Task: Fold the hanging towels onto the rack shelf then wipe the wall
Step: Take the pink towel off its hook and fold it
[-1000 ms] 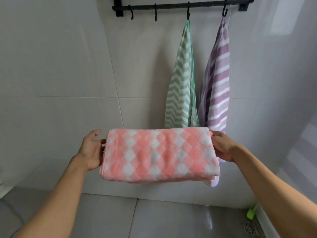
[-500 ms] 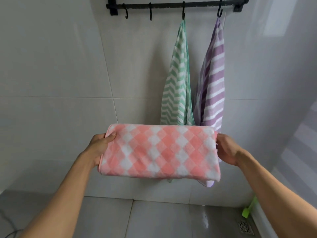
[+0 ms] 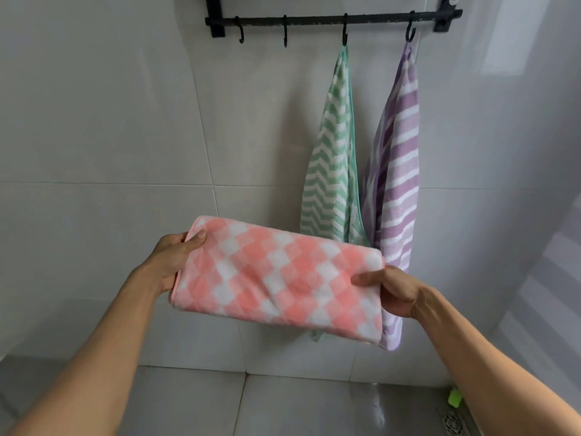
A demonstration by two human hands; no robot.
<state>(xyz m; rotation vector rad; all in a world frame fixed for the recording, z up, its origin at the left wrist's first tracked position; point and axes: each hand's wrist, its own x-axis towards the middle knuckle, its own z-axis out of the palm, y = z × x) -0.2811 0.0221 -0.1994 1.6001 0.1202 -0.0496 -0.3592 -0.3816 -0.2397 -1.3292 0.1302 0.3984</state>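
Pink towel (image 3: 276,278) now tilted, raised left vs a sec ago, left hand (image 3: 171,261) & right hand (image 3: 393,292) fingers pinching its ends; prob. heading to rack (image 3: 333,20) shelf.

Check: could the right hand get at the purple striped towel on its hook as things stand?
Probably not yet: the right hand grips the folded pink towel, shared with the left hand. The purple striped towel hangs unobstructed just behind.

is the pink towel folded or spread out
Folded: the pink towel is a compact layered rectangle, held at its ends by the left hand and right hand.
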